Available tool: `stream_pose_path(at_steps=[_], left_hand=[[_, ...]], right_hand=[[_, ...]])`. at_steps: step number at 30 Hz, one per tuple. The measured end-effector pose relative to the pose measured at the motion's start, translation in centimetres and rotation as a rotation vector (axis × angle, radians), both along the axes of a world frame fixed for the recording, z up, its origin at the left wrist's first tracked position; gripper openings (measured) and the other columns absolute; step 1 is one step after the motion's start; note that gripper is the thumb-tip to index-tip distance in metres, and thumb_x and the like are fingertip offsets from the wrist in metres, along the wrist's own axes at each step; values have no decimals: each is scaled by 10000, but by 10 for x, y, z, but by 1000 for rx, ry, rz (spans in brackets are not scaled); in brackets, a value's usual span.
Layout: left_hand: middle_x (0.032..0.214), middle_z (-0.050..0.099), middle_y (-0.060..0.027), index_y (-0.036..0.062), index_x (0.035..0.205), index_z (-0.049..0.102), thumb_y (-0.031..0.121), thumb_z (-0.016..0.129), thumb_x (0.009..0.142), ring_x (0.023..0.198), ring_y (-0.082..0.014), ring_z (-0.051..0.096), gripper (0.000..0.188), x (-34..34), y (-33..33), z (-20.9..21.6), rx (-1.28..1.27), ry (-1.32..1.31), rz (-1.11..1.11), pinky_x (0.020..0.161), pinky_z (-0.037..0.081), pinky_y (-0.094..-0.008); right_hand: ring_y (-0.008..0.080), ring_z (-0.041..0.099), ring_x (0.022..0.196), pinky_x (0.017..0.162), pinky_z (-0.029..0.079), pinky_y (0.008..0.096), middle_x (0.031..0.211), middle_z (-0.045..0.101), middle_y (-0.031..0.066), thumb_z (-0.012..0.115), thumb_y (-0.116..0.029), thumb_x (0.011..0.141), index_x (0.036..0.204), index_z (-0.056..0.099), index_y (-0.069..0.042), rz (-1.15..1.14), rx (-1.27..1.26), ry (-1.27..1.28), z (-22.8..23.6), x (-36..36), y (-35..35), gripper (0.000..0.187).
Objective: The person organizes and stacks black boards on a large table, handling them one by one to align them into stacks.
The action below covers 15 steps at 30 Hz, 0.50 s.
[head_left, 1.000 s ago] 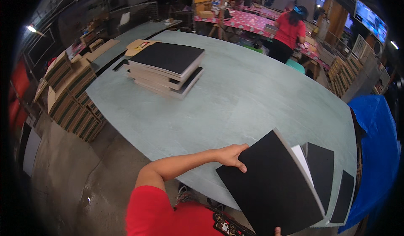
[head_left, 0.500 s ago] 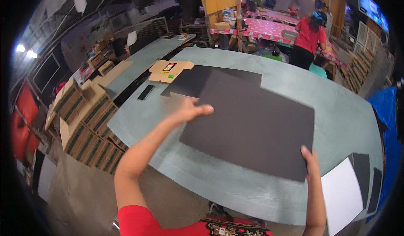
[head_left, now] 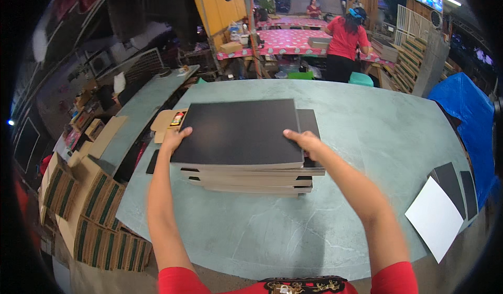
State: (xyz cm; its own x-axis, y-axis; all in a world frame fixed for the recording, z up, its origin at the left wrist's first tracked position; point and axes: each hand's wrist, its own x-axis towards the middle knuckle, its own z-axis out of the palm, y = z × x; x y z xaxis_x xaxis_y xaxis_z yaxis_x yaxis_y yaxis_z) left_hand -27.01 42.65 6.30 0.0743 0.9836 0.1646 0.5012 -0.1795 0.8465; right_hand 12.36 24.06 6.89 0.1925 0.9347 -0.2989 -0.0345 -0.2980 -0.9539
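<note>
A flat rectangular black board [head_left: 241, 131] lies at the top of a stack with pale side edges [head_left: 246, 180], several layers high and slightly uneven. My left hand [head_left: 174, 139] holds the board's left edge, its thumb on the top face and its fingers hidden below. At the opposite edge, my right hand [head_left: 308, 142] grips in the same way, thumb on top. Whether the board touches the layers under it cannot be made out. Another dark panel [head_left: 309, 120] shows behind the stack's right side.
The stack stands on a large grey-green table [head_left: 377, 152]. A cut cardboard piece [head_left: 161, 122] and a dark flat object [head_left: 152, 162] lie to its left. A white sheet [head_left: 435, 218] and dark strips [head_left: 449, 185] overhang the right edge. Bundled cardboard [head_left: 97, 199] stands left; a person [head_left: 347, 42] works behind.
The black board, tilted and held near the front right before, is now level over the stack. My left hand has closed on its left edge; the view has shifted.
</note>
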Motion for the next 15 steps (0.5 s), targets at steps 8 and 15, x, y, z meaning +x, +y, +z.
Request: stream_pose_path(at_steps=[8,15], left_hand=[[768,627,-102,-38,918,594,369,694,731,676,-203,605,459,-8,22,-21,-195,43,-104,652,484,-317],[844,562,-129,15,883,576,86,582,753,826,-310,531,148,100,-159,-15,980,563,-250,732,421,-394]], right_hand=[[249,632,650,566,500,363,673,612,142,503,-617,768,819,603,83,152,-304,-596,26,-6,-3,708],[239,617,551,584,488,351,605,598,150,332,-673,812,633,581,55,-54,-51,-1158,20,46,-68,790]])
